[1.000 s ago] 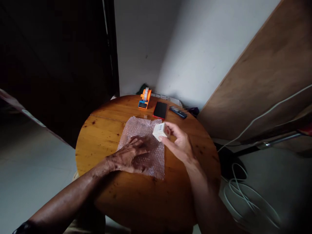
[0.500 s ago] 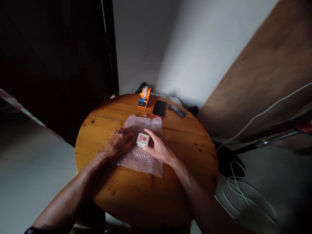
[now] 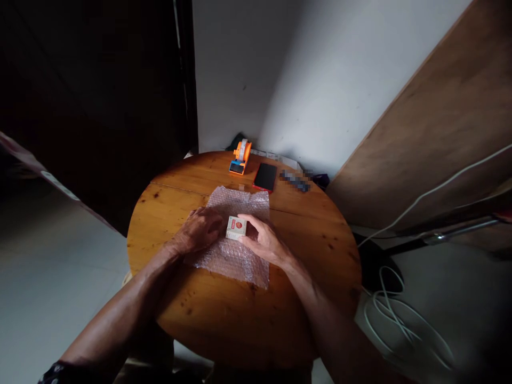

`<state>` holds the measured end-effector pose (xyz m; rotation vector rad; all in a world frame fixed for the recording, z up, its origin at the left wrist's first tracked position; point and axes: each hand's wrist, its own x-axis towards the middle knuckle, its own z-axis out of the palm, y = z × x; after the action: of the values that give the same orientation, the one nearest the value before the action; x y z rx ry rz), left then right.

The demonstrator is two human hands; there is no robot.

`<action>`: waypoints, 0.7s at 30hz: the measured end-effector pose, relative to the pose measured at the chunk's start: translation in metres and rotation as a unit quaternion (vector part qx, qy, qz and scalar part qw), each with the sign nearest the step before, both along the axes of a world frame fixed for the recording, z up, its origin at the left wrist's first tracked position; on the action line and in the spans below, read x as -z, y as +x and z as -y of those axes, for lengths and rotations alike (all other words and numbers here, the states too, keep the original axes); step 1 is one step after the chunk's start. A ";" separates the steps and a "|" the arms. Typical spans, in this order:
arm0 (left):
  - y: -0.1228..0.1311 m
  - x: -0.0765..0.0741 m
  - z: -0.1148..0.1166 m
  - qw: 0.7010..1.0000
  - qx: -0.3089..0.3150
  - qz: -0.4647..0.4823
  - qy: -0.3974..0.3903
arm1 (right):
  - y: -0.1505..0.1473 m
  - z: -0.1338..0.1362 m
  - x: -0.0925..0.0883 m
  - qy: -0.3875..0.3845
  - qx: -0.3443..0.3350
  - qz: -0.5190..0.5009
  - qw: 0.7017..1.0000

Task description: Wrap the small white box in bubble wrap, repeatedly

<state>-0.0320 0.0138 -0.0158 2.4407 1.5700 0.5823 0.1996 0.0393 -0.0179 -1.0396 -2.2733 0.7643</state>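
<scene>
Box apparently inside bubble wrap edges.

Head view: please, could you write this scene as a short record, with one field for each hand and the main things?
Small box: pale with red print, on bubble wrap
Right hand: thumb and finger at the box; firmness of grip unclear
Left hand: fingers curled, over the wrap's left part, beside the box
Surface: rounded wooden table
Beyond the wrap: orange tape dispenser, dark-screened red-edged device

Print on box illegible; dark item pixelated; fingertips of L hand prob. hidden.
</scene>
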 end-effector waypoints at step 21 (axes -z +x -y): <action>0.000 -0.004 0.003 1.000 0.006 0.010 -0.002 | 0.007 0.003 -0.018 -0.020 0.004 0.003 1.000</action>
<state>-0.0315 0.0112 -0.0114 2.4330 1.5457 0.5986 0.2062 0.0367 0.0002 -1.0691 -2.2673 0.8073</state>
